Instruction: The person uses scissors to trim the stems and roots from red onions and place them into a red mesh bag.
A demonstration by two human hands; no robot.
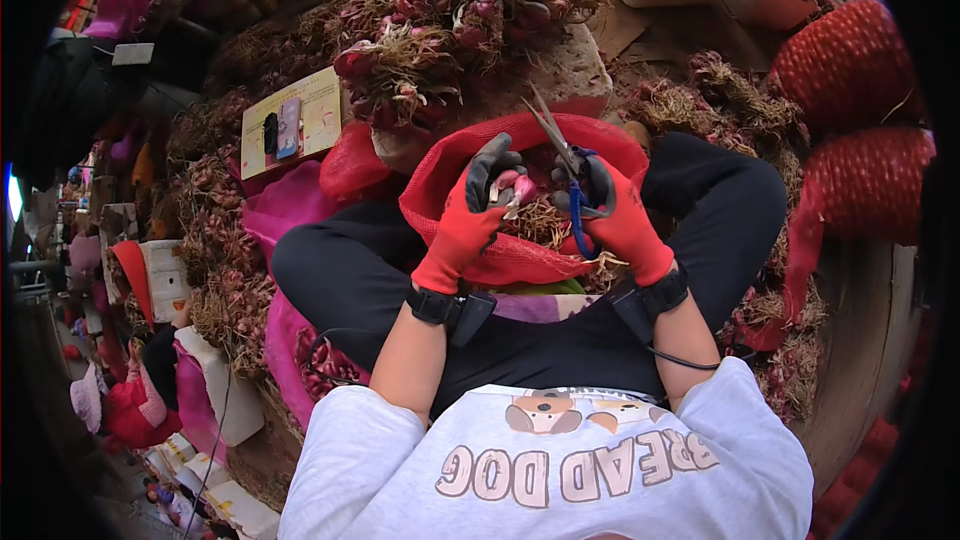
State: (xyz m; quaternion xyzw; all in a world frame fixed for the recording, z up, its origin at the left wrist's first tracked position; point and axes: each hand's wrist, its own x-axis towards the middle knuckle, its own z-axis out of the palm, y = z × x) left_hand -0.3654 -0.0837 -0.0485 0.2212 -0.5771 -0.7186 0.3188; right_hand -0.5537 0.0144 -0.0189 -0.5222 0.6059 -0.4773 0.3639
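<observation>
My left hand (482, 202), in a red glove with dark grey fingers, is closed around a pink-and-white bulb (514, 186), garlic or shallot; I cannot tell which. In my right hand (612, 212), gloved alike, is a pair of scissors (556, 136) with blue handles. Its blades are a little apart and point away, up and to the left. Both hands are above the mouth of a red mesh bag (437, 162) between my crossed legs. Inside the bag lie straw-coloured roots or trimmings (540, 224) and some bulbs. The fingers of my right hand partly hide the scissors' handles.
Beyond the bag, bundled bulbs with dry tops (470, 25) are heaped on a pale block (575, 70). A phone (289, 128) rests on a yellow box (325, 105) at the left. Full red mesh sacks (845, 65) stand at the right. A person (135, 405) is at the far left.
</observation>
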